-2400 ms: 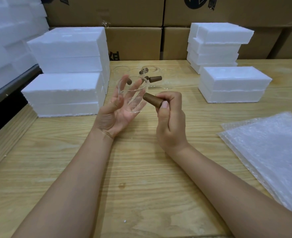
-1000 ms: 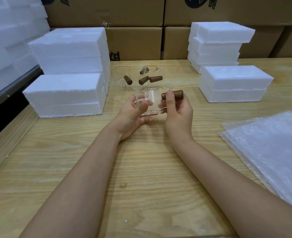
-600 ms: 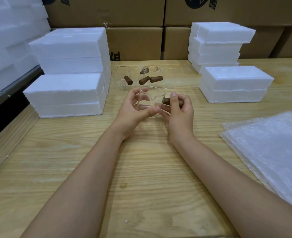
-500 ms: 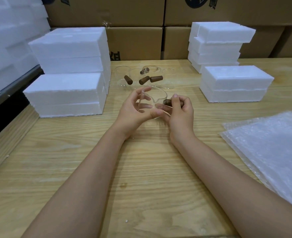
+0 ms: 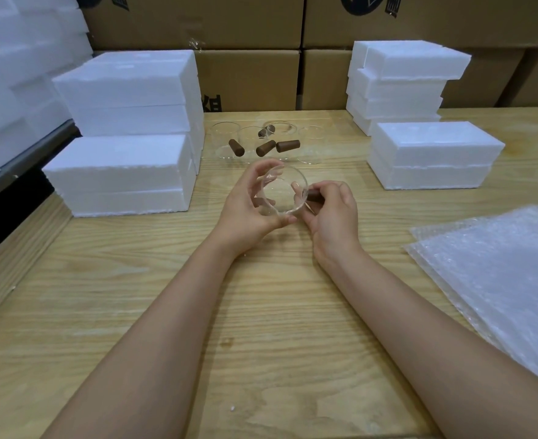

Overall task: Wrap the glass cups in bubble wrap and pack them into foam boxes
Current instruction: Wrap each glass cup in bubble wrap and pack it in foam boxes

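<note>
A clear glass cup (image 5: 282,193) with a brown wooden handle (image 5: 314,196) is held above the table's middle, its mouth tilted toward me. My left hand (image 5: 251,207) cradles the glass wall from the left, thumb under the rim. My right hand (image 5: 332,213) grips the handle on the right side. Several more glass cups (image 5: 255,144) with brown handles stand behind, near the back of the table. A stack of bubble wrap sheets (image 5: 502,277) lies at the right. White foam boxes (image 5: 432,153) sit right of the cups.
Stacked foam boxes (image 5: 125,172) stand at the left, and another stack (image 5: 400,80) at the back right. Cardboard cartons (image 5: 248,77) line the rear. More white foam (image 5: 14,74) fills the far left. The wooden table (image 5: 198,312) drops off at its left edge.
Both hands lowered the cup from an upright hold and turned it, so its mouth now tilts toward me. My right hand shifted its grip along the handle.
</note>
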A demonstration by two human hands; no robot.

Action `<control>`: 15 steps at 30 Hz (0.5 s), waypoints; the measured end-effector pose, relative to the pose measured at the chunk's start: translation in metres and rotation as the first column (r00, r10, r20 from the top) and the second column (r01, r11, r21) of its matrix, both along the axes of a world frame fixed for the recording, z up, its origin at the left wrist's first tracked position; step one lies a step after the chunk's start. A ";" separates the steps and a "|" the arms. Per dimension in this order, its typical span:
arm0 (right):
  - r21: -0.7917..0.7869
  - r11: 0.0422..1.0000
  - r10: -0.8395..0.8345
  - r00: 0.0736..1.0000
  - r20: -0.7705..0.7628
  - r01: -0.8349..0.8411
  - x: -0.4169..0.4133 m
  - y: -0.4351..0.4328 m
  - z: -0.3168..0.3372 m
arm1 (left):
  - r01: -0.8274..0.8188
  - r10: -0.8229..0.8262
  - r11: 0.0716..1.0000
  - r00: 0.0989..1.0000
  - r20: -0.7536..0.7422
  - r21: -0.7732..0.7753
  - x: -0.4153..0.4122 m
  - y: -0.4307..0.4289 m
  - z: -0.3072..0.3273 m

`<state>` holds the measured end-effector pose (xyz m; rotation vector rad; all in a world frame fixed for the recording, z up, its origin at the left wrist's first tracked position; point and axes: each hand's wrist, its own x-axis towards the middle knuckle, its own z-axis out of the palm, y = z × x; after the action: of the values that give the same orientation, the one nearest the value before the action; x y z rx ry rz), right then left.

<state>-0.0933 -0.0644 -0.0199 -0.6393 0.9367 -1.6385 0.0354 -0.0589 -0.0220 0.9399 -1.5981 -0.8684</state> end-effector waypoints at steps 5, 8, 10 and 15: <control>-0.034 0.999 0.001 1.000 0.020 -0.001 0.001 0.000 -0.001 | 0.002 -0.002 0.999 1.000 -0.007 -0.047 0.000 0.000 0.000; -0.036 0.999 0.007 1.000 0.027 -0.006 0.001 0.000 -0.001 | -0.010 0.011 0.999 1.000 0.007 -0.054 0.001 -0.001 -0.001; -0.012 1.000 0.001 1.000 0.031 0.000 0.002 0.000 -0.001 | -0.022 0.024 0.998 0.999 0.030 -0.063 0.001 -0.001 -0.001; 0.039 0.999 -0.031 0.998 0.063 0.029 0.002 0.002 0.002 | -0.060 0.077 0.987 0.991 0.110 -0.148 -0.002 0.002 0.002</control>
<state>-0.0911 -0.0620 -0.0180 -0.5467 0.9328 -1.6547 0.0330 -0.0569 -0.0201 0.9501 -1.6930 -0.6514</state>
